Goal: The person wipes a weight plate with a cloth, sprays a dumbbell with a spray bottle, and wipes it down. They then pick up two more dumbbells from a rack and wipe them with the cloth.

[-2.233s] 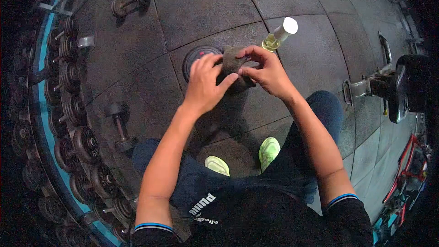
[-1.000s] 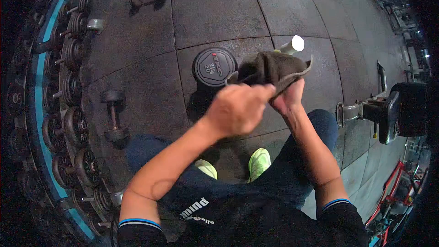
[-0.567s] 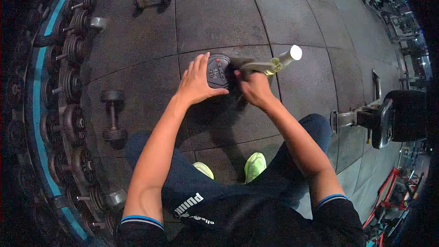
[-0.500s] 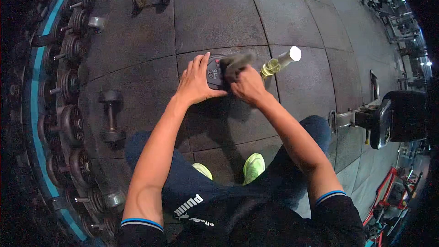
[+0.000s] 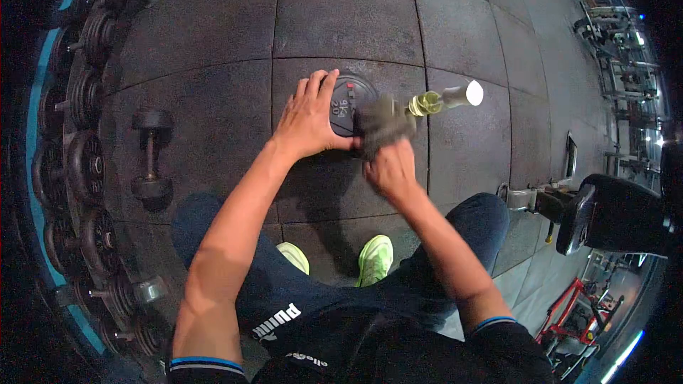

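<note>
Left hand [image 5: 309,117] open, fingers spread flat on the dumbbell [image 5: 347,99] standing on end mid-floor [image 5: 341,21], probably bracing it, while right hand [image 5: 390,167] is closed around a blurred dark cloth [image 5: 384,122] pressed to its right side, spray bottle [image 5: 445,98] just beside.

A black dumbbell [image 5: 346,99] stands on end on the rubber floor, its round top face marked 20. A bunched dark cloth [image 5: 384,121], blurred, presses against that face's right edge.
</note>
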`<action>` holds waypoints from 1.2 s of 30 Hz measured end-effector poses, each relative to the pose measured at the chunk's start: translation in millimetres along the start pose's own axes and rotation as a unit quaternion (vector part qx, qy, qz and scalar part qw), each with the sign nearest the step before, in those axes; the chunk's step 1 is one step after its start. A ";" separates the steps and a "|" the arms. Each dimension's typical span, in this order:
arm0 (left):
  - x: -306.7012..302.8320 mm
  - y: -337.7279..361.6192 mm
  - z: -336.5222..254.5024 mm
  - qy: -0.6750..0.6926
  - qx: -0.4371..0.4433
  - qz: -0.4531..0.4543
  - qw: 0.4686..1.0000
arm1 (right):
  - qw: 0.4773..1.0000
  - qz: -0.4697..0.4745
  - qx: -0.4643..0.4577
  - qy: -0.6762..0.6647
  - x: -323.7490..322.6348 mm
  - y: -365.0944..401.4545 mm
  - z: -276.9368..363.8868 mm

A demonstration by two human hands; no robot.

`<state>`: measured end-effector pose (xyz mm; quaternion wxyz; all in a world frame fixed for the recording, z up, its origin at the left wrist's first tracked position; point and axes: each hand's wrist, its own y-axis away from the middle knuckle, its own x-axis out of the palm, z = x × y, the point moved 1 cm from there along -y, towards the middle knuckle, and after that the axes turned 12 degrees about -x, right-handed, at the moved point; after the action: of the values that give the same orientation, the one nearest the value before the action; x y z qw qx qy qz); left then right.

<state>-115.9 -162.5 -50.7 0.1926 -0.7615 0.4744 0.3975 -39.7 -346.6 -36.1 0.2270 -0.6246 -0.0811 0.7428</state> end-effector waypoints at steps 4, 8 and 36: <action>10.1 -3.2 4.3 0.010 0.038 -0.035 0.999 | 0.997 0.078 -0.007 0.019 23.2 -22.2 -32.1; 4.0 -4.1 0.4 0.014 0.018 -0.011 1.000 | 0.996 0.046 0.072 -0.040 10.3 -14.1 -15.3; 11.9 -0.3 2.3 0.059 0.017 -0.054 0.997 | 0.999 -0.001 0.050 -0.002 23.2 25.7 -21.3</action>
<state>-113.8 -167.6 -61.5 0.1982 -0.8050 0.4495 0.3326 -28.0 -362.6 -71.5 0.2581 -0.6112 -0.0446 0.7469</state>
